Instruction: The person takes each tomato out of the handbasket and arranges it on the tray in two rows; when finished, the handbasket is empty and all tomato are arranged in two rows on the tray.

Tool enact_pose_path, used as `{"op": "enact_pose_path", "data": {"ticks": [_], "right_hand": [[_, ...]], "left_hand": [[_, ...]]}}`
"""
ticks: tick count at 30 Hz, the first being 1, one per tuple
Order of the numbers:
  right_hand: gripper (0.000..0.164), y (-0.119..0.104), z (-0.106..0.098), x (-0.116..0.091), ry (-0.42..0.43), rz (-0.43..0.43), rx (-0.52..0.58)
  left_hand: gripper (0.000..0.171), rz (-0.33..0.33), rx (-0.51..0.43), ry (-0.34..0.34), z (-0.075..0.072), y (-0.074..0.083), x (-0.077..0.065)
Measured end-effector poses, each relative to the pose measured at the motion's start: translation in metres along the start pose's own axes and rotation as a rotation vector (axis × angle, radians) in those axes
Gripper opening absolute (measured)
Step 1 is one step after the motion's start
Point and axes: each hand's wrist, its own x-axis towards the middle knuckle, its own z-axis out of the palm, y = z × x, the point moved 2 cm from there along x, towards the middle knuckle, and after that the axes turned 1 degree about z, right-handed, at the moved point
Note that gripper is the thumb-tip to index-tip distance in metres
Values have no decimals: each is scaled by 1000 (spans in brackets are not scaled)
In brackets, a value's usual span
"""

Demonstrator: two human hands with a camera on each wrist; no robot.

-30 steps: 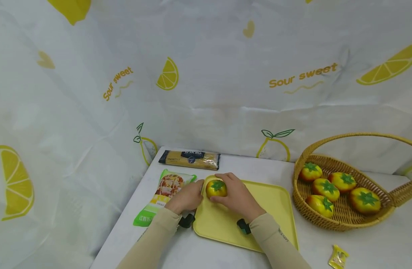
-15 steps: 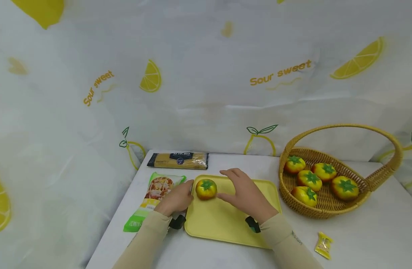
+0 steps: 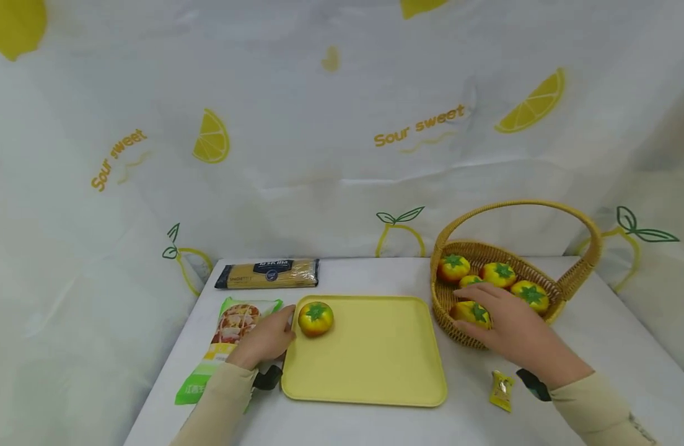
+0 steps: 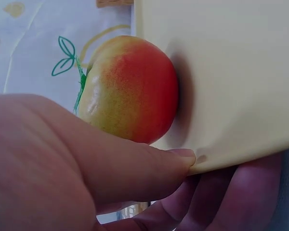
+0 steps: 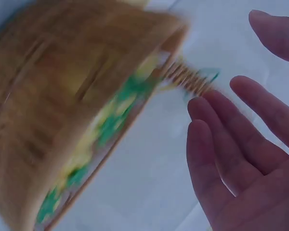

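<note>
A yellow pastry-like tray [image 3: 370,353] lies on the table. Its left edge is gripped by my left hand [image 3: 266,337], with the thumb [image 4: 135,168] on the rim and the fingers underneath. Beside that thumb, a yellow-red persimmon [image 3: 316,319] with a green leafy top rests in the tray's far left corner. Over the wicker basket [image 3: 580,272] reaches my right hand [image 3: 515,325], fingers spread and holding nothing. Several similar persimmons [image 3: 453,268] sit inside, some partly covered by the hand. The right wrist view shows the basket wall [image 5: 62,72] blurred, apart from the fingers.
A spaghetti pack [image 3: 272,274] lies at the back left. Left of the tray is a green-and-white food bag [image 3: 236,322], partly under the left hand. A small yellow packet [image 3: 502,390] lies in front of the basket. A printed white curtain [image 3: 320,124] stands behind the table.
My right hand has let go of the persimmon on the tray and moved right to the basket. My left hand stays at the tray's edge. The head view has turned right.
</note>
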Motion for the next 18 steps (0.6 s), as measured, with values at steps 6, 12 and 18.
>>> {"op": "enact_pose_path", "data": {"ticks": [6, 12, 18], "right_hand": [[64, 63, -16, -3, -64, 121, -79], [71, 102, -19, -1, -141, 223, -98], [74, 117, -15, 1, -182, 242, -115]], "left_hand": [[64, 3, 21, 7, -1, -5, 0], [64, 7, 9, 5, -1, -6, -1], [63, 13, -1, 7, 0, -2, 0]]}}
